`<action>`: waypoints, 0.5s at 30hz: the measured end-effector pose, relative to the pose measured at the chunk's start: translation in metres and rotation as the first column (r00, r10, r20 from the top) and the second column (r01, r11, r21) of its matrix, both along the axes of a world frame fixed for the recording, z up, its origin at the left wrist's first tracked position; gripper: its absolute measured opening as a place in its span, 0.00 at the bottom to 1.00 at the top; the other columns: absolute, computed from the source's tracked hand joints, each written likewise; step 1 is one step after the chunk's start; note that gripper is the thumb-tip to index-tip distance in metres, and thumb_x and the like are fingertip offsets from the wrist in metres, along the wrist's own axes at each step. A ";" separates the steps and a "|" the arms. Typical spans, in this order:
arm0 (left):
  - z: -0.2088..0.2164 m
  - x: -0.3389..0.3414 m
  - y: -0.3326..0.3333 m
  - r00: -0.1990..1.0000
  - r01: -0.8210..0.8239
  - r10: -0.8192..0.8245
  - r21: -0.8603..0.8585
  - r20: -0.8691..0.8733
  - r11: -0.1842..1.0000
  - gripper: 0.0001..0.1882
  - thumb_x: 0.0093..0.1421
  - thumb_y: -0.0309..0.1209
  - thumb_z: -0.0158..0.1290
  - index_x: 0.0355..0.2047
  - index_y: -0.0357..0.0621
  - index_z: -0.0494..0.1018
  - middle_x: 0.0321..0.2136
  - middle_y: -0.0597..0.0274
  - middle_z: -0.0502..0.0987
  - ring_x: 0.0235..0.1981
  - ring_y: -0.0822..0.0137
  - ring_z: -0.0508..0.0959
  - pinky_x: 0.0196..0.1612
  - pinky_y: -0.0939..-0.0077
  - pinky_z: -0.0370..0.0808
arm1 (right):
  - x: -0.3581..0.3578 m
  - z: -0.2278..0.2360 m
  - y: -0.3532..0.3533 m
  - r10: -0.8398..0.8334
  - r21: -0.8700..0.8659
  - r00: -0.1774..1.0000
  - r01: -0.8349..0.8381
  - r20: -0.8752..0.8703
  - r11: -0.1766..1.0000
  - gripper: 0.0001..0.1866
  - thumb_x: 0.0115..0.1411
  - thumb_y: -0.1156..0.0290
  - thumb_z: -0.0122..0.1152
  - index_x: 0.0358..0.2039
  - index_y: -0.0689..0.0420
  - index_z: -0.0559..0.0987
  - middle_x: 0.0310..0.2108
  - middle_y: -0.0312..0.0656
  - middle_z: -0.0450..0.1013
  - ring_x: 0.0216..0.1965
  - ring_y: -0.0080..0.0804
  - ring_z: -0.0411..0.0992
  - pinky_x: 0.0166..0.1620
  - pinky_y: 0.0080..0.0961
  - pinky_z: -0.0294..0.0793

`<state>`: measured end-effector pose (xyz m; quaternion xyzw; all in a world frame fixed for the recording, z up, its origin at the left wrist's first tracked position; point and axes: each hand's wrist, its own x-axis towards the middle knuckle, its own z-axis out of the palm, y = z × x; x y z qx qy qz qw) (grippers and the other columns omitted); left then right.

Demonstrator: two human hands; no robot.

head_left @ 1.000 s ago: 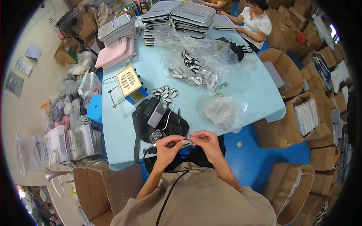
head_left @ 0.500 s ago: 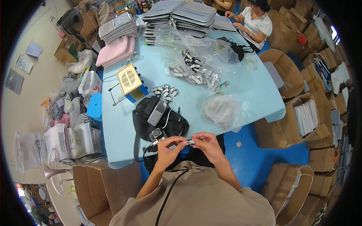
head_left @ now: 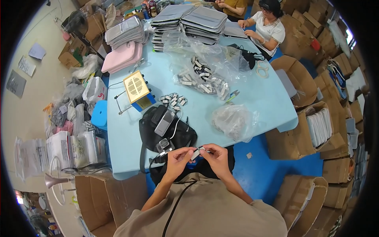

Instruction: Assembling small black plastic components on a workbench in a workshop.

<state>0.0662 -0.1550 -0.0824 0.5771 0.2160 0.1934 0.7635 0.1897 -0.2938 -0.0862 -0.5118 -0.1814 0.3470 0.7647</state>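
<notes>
In front of my body, at the table's near edge, both hands pinch one small white-and-black rectangular piece. My left hand grips its left end between thumb and fingers. My right hand has thumb and fingertips on its right end. What exactly the piece is cannot be made out. Similar small pieces lie in a loose heap beyond the black bag. More of them fill a clear plastic bag farther off. Another crumpled clear bag rests to the right.
A wooden-fronted blue box stands on the pale blue table. Grey cases and pink cases are stacked at the back. Cardboard boxes line the right side. A person in a white shirt works at the far right.
The piece has turned between my fingers, so more of its white face shows. Both hands have dropped slightly toward me.
</notes>
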 end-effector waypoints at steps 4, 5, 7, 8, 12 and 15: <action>-0.004 -0.004 0.005 0.987 0.160 -0.157 -0.080 0.043 0.984 0.19 0.73 0.37 0.51 0.53 0.31 0.79 0.37 0.59 0.83 0.35 0.75 0.79 0.41 0.79 0.74 | 0.008 0.006 -0.006 -0.014 0.003 1.000 0.014 -0.022 1.000 0.08 0.62 0.82 0.68 0.42 0.69 0.82 0.37 0.43 0.80 0.39 0.25 0.78 0.44 0.22 0.80; -0.008 -0.005 0.006 0.979 0.191 -0.180 -0.140 0.092 0.972 0.18 0.73 0.35 0.51 0.52 0.32 0.79 0.39 0.57 0.82 0.35 0.73 0.79 0.41 0.79 0.74 | 0.011 0.007 -0.006 0.026 0.014 0.999 -0.026 -0.038 1.000 0.08 0.62 0.81 0.68 0.41 0.68 0.81 0.37 0.42 0.80 0.39 0.25 0.78 0.44 0.22 0.81; -0.016 -0.005 0.005 0.970 0.225 -0.199 -0.197 0.142 0.954 0.16 0.73 0.33 0.51 0.52 0.32 0.79 0.42 0.55 0.82 0.36 0.72 0.79 0.41 0.78 0.74 | 0.013 0.009 -0.008 0.065 0.026 0.996 -0.064 -0.054 0.998 0.07 0.62 0.81 0.68 0.40 0.67 0.81 0.36 0.42 0.80 0.39 0.25 0.78 0.43 0.23 0.81; -0.021 -0.005 0.005 0.948 0.264 -0.193 -0.287 0.251 0.921 0.13 0.72 0.29 0.52 0.49 0.32 0.80 0.44 0.54 0.80 0.37 0.71 0.79 0.42 0.77 0.74 | 0.013 0.010 -0.008 0.090 0.028 0.993 -0.088 -0.078 0.996 0.07 0.62 0.81 0.68 0.40 0.66 0.81 0.36 0.41 0.80 0.39 0.25 0.78 0.43 0.22 0.81; -0.025 0.001 0.005 0.934 0.317 -0.254 -0.258 0.250 0.913 0.06 0.64 0.20 0.57 0.41 0.34 0.80 0.48 0.56 0.76 0.42 0.70 0.77 0.45 0.76 0.74 | 0.014 0.010 -0.010 0.144 0.038 0.977 -0.139 -0.156 0.989 0.06 0.62 0.81 0.68 0.39 0.65 0.81 0.36 0.40 0.80 0.39 0.24 0.78 0.42 0.21 0.80; -0.030 0.007 -0.005 0.951 0.163 -0.098 -0.208 0.294 0.965 0.10 0.60 0.20 0.62 0.42 0.39 0.76 0.49 0.57 0.75 0.47 0.69 0.75 0.50 0.74 0.72 | 0.006 0.008 -0.004 0.115 -0.010 0.991 -0.116 -0.072 0.993 0.06 0.61 0.83 0.68 0.39 0.66 0.81 0.37 0.40 0.80 0.39 0.24 0.78 0.42 0.21 0.80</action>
